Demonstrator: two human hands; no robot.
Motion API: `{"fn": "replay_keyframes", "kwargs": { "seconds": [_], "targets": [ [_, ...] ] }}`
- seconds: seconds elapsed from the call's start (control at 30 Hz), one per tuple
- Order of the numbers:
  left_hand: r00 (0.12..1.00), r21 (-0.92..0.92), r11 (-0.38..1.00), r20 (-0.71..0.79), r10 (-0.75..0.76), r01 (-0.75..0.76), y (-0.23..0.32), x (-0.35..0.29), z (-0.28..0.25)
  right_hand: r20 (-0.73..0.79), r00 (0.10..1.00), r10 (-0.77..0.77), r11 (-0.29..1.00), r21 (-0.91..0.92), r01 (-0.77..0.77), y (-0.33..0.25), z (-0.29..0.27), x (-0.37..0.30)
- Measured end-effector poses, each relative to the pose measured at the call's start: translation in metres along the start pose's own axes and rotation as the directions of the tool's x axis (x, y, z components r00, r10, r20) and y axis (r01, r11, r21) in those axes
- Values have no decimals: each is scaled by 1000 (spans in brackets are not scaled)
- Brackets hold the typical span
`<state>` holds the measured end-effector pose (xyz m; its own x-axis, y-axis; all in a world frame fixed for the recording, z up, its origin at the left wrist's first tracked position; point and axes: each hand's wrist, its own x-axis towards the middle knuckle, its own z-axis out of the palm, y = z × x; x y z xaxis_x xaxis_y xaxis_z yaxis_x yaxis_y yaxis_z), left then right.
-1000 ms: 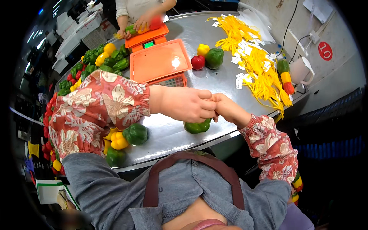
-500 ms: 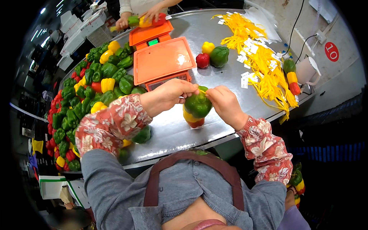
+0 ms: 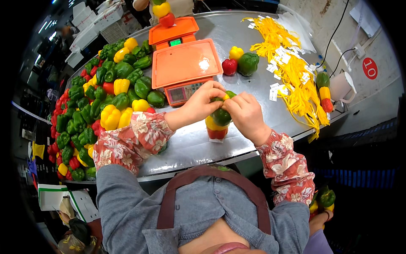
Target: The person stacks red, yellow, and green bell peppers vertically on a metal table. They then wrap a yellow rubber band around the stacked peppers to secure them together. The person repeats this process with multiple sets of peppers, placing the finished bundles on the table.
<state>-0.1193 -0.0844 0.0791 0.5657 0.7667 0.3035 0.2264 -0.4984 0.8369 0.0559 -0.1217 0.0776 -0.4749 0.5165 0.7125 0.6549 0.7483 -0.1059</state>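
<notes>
Head view: the left hand (image 3: pixel 198 106) and right hand (image 3: pixel 248 116) pinch what seems a yellow tie (image 3: pixel 226 97), mostly hidden, atop the pepper stack (image 3: pixel 220 117), roughly upright on the steel table (image 3: pixel 190 156). Uneven pulling could topple it; a loose pinch could slip.

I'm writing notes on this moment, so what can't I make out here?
All in the head view:
Green pepper: its top is partly covered by the left hand and right hand; their exact grip is hidden too.
Far stack of peppers: upper end cut off by the top edge.
Table: part hidden under the left sleeve.
Far scale's screen: digits too small to read.
</notes>
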Motion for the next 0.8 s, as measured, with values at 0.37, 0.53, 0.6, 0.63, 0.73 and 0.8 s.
{"fn": "replay_keyframes", "kwargs": {
  "seconds": [0.37, 0.53, 0.6, 0.63, 0.73, 0.8],
  "targets": [
    [956, 285, 913, 75, 283, -293, -5, 5, 2, -91, 976, 196, 974, 129, -184, -3, 7, -4],
    [947, 278, 908, 22, 321, -314, -3, 5, 5, -118, 959, 256, 953, 194, -230, -7, 7, -4],
    [952, 283, 911, 35, 304, -301, -2, 4, 7, -117, 960, 255, 956, 180, -232, -9, 6, -4],
    [948, 321, 894, 45, 314, -311, 1, 4, 6, -116, 960, 255, 957, 173, -233, -10, 5, -4],
    [941, 311, 889, 70, 331, -336, 1, 6, 7, -78, 977, 197, 976, 107, -188, -12, 0, 2],
    [940, 320, 885, 72, 334, -339, 0, 6, 9, -74, 984, 161, 986, 65, -156, -13, -3, 7]
  ]
}}
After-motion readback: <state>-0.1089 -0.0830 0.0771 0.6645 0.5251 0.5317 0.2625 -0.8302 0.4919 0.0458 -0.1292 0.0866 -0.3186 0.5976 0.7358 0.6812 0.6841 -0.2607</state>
